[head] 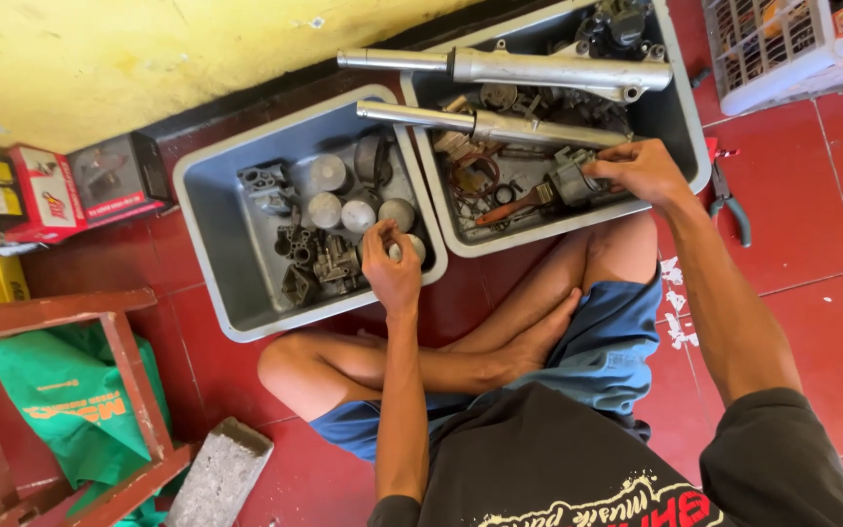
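**Pistons and engine parts in two grey tubs**

Piston (404,246) sits at the near edge of the left tub (209,207), under the fingertips of the left hand (389,265). The fingers are curled down around it; whether it is lifted clear of the tub cannot be told. Just behind it lie three more round pistons (358,215), then a heap of dark cast parts (316,262) toward the tub's middle.

Right hand (641,168) reaches into the right tub (683,117), closed around a grey metal part (574,181) near that tub's front wall. A tool with a red-brown handle (511,207) lies just beside the part, touching or nearly so. Two silver fork tubes (509,125) rest across the tub's rim, one behind the other, their thin ends overhanging the left tub.

The tubs stand side by side on a red tile floor (812,224), touching at one corner. The person sits cross-legged in front of them, bare feet tucked in. Pliers (730,207) lie on the tiles right of the right tub. A white basket (782,44) stands at far right. Boxes (60,185) line the yellow wall at left; a red wooden stool (119,361) holds a green bag (60,400).
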